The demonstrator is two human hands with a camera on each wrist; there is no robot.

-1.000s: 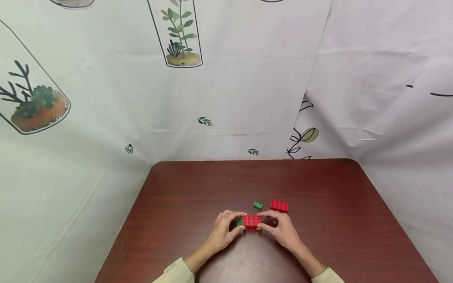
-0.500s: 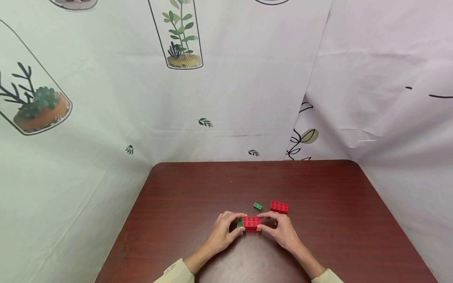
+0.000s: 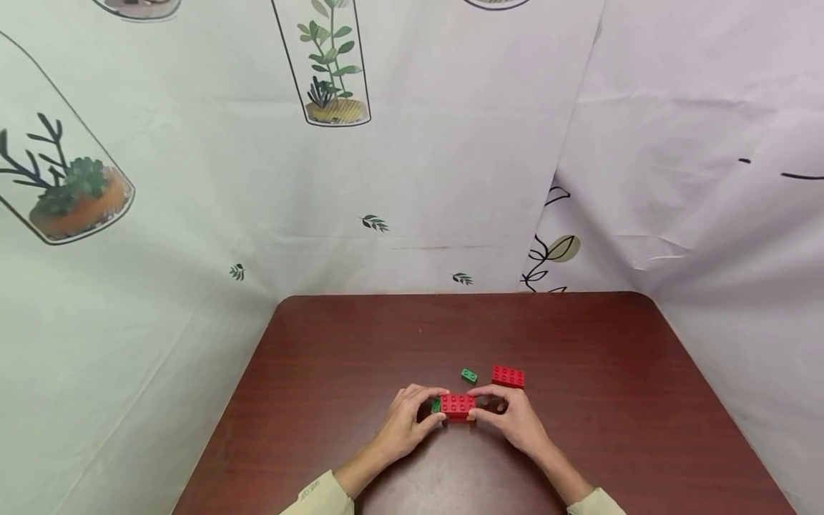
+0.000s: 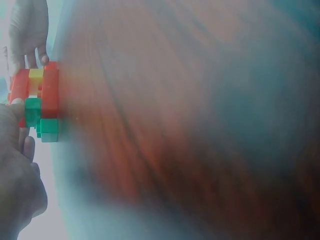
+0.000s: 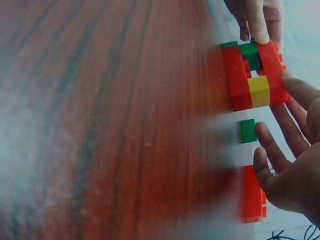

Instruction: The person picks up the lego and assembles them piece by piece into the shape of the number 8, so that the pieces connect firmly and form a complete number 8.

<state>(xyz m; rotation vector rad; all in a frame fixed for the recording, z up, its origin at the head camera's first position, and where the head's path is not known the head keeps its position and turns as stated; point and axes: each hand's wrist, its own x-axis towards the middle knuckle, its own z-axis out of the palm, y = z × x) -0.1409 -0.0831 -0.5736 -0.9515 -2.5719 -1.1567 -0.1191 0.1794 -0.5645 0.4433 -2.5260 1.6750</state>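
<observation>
A red eight-stud toy brick [image 3: 458,405] tops a small stack on the table in front of me. My left hand [image 3: 405,418] pinches its left end between thumb and fingers. At the other end, my right hand [image 3: 516,420] pinches it the same way. Between it and a lower red brick [image 4: 50,92] sit a green brick [image 4: 33,112] and a yellow brick [image 5: 259,91], with a gap between those two. Low on the left side of the stack is another green brick [image 4: 49,131].
Behind the stack lie a loose small green brick [image 3: 469,375] and a loose red brick [image 3: 508,376], the latter close to my right fingers. The brown table [image 3: 360,336] meets printed white cloth [image 3: 425,172] at its back and sides.
</observation>
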